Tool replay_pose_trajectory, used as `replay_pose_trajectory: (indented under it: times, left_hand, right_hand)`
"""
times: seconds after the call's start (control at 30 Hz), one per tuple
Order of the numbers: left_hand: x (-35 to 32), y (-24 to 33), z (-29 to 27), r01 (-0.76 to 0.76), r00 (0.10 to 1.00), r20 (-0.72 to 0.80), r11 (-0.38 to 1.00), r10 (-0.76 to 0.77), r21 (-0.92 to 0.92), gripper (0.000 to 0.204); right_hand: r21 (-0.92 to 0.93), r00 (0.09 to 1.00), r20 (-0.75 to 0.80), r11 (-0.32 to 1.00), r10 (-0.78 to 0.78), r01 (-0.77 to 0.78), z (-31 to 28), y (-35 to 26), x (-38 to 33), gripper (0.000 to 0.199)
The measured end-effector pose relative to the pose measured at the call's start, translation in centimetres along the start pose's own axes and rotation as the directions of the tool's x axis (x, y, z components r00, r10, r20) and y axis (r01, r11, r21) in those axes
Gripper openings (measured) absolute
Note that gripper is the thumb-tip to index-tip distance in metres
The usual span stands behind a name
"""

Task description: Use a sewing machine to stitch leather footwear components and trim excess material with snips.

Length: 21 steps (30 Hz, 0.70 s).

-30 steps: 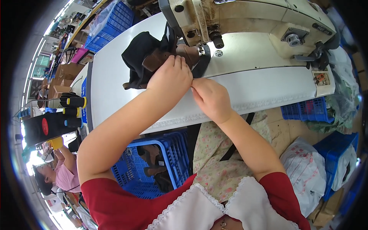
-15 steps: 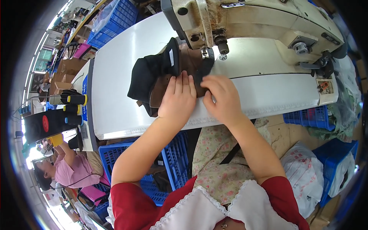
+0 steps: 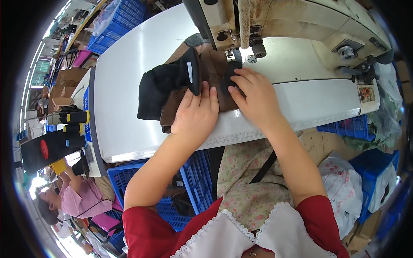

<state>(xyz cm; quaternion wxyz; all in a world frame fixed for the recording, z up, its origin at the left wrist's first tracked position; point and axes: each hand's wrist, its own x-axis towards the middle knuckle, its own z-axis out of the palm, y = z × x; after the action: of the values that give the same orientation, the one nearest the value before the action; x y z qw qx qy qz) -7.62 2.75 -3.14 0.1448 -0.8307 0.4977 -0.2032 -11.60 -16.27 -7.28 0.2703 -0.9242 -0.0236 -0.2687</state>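
- The brown and black fabric piece lies on the white desk, at the base of the sewing machine, with its right end under the machine's presser foot.
- The left hand lies flat, palm down, on the near part of the brown fabric, fingers together and stretched out toward the far side; it presses on the cloth rather than gripping it.
- The right hand sits just to the right of the left one, also laid open on the piece, its fingertips spread on the dark patch next to the presser foot.
- The black part of the piece bunches up to the left of both hands, with a folded edge standing up just beyond the left fingertips.
- Both hands are close together, nearly touching, with the fabric under them and reaching out to the left.
- A blue plastic crate stands under the near edge of the desk, below the left forearm.
- More blue crates are stacked at the far left, beyond the desk.
- Another person in a pink top sits at the near left, well apart from the hands.
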Motion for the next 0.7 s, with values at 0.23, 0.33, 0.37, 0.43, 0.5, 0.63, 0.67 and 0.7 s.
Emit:
replay_pose_trajectory:
  times: [0.23, 0.33, 0.37, 0.43, 0.5, 0.63, 0.67, 0.7]
  left_hand:
    - [-0.35, -0.62, 0.59, -0.062, 0.998, -0.01, 0.998, 0.062, 0.015, 0.043]
    - [-0.11, -0.88, 0.39, -0.074, 0.997, -0.009, 0.997, 0.074, -0.017, 0.043]
    - [-0.12, -0.89, 0.38, -0.072, 0.997, -0.007, 0.997, 0.072, -0.02, 0.043]
    - [-0.13, -0.92, 0.41, -0.094, 0.995, -0.024, 0.995, 0.094, -0.014, 0.042]
    - [-0.23, -0.89, 0.5, -0.089, 0.996, -0.024, 0.996, 0.088, -0.027, 0.042]
    - [-0.14, -0.93, 0.53, -0.099, 0.995, -0.03, 0.994, 0.098, -0.041, 0.043]
    - [-0.02, -0.9, 0.44, -0.095, 0.995, -0.027, 0.994, 0.094, -0.043, 0.043]
    - [0.15, -0.83, 0.29, -0.099, 0.995, -0.033, 0.994, 0.097, -0.04, 0.043]
  right_hand:
    - [-0.018, 0.999, -0.023, 0.999, -0.033, 0.032, -0.12, -0.11, 0.27, 0.023]
    - [-0.031, 1.0, -0.003, 0.999, -0.026, 0.026, -0.36, -0.36, 0.59, 0.023]
    - [-0.022, 1.0, 0.004, 1.0, -0.017, 0.017, -0.41, -0.44, 0.72, 0.024]
    - [-0.012, 1.0, 0.014, 1.0, -0.009, 0.009, -0.24, -0.43, 0.7, 0.026]
    - [-0.036, 0.999, 0.014, 0.999, -0.029, 0.03, -0.06, -0.28, 0.48, 0.028]
    - [-0.026, 0.999, 0.029, 0.999, -0.032, 0.032, 0.0, -0.15, 0.44, 0.03]
    - [-0.01, 0.999, 0.039, 1.0, -0.024, 0.025, -0.03, -0.06, 0.45, 0.029]
    - [0.005, 0.999, 0.049, 1.0, -0.017, 0.017, -0.08, 0.02, 0.49, 0.028]
